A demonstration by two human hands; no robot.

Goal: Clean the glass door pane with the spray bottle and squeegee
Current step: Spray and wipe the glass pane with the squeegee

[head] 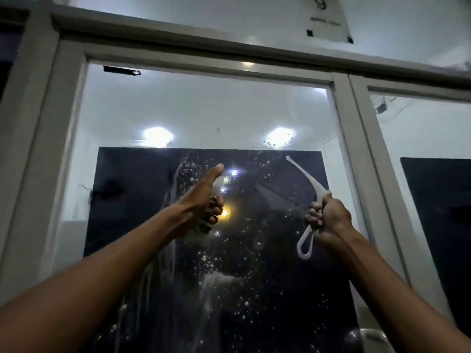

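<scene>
- Holding both arms up at the glass pane (158,110), left hand (204,200) and right hand (328,217) raised level and well apart, probably to keep spraying and wiping ready without swapping tools.
- Curling the left hand's fingers (214,212) round something pale and see-through, most likely the spray bottle (218,183), thumb sticking straight up past it; mostly hidden behind the hand, so calling it the bottle as a guess only.
- Pointing that bottle at the glass just ahead of the knuckles, likely for wetting the patch before the wipe.
- Gripping the white squeegee (309,182) tight in the right fist, fingers wrapped fully round the handle, loop end dangling below the hand, blade arcing up and to the left above it.
- Keeping the blade at or very near the glass above the fist; touching or not, hard to say from here. Angled like that probably for dragging water down and across.
- Seeing droplets (224,276) and milky runs all over the glass between and below the hands, so wetting looking mostly done, wiping barely begun.
- Watching the drips heading down below both wrists: needing top-down strokes or streaks drying in.
- Noticing the grey door frame (349,138) just right of the right hand, worth minding with the blade tip.
</scene>
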